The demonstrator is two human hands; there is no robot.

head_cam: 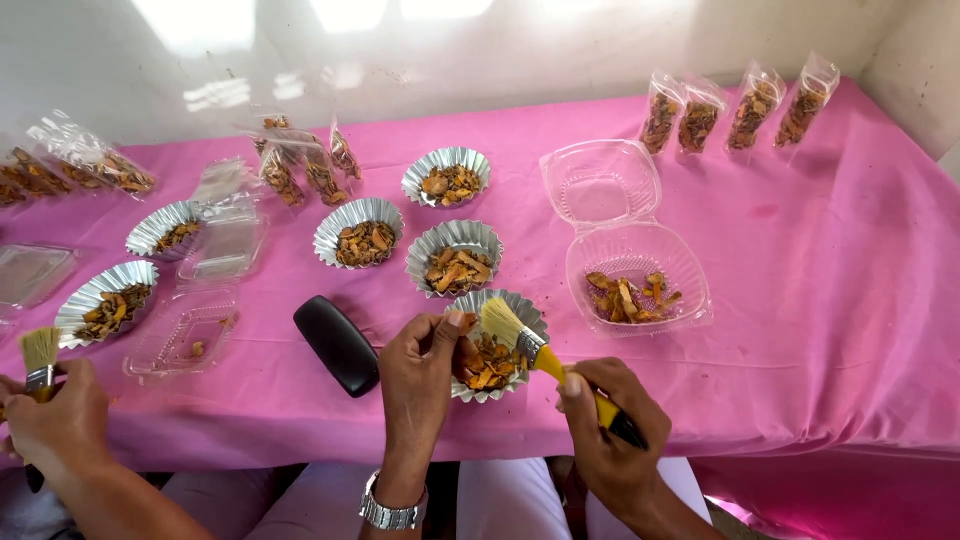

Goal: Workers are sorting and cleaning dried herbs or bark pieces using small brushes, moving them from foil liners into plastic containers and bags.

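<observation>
Far L edge: a co-worker's hand (60, 420) is clenched round a small paintbrush (40, 362), bristles up, near the counter's front edge. Counter (830, 330) has a pink cloth over it. Behind that hand, clear sealed bags of dried pieces (75, 165) lie at rear L, with an empty clear tray (30, 272) in front of them.

L-centre: foil cups w/ brown-orange dried pieces at (108, 305) and (165, 230). Clear hinged containers lie beside them, one at (190, 335) holding a few scraps. More small bags (300, 165) lie toward the rear. Black oblong case (336, 343) lies flat, just L of the person's left hand.

Centre: three more filled foil cups at (358, 232), (447, 176), (454, 257). Left hand (420, 375), wristwatch on the wrist, has fingers grasping the near-L rim of the front foil cup (497, 345); thumb over the rim, touching the contents. This cup sits at the counter's front edge, partly tilted toward the person.

Right hand (610, 430) has fingers clenched on the yellow-handled brush (545, 362); bristles point up-L, over the front foil cup's rim. Contact w/ the pieces: cannot tell.

R of centre: open clear clamshell (625, 235), lid back, dried pieces in the lower half. Rear R: four upright filled bags (740, 105) in a row.
</observation>
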